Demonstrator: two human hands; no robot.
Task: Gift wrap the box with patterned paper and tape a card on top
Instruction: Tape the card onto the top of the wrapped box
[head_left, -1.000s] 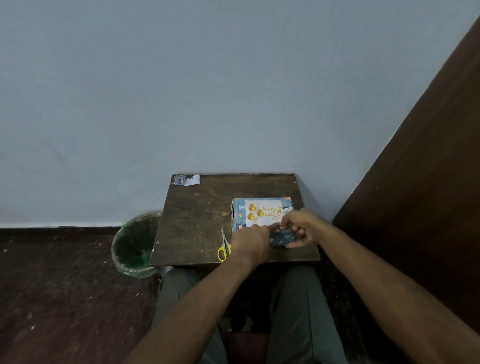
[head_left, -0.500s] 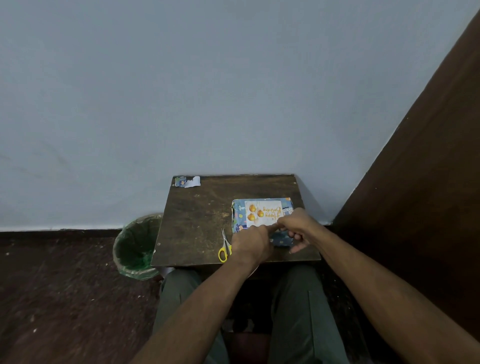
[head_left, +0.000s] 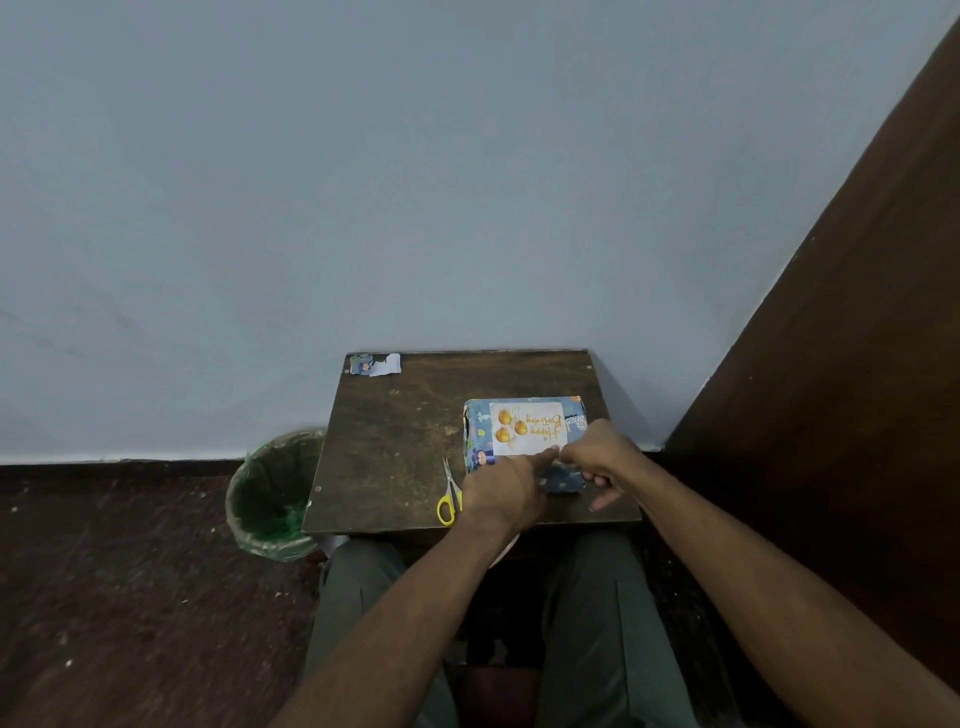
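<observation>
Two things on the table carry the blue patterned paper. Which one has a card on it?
The wrapped box under both hands, at the table's right side; the white card lies on its top. The paper scrap at the far left corner bears nothing.

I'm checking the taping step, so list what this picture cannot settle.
- Tape: none can be made out; left hand and right hand cover the near edge of the card, head view.
- Near part of the wrapped box: behind both hands.
- Scissors: one handle behind the left hand.
</observation>
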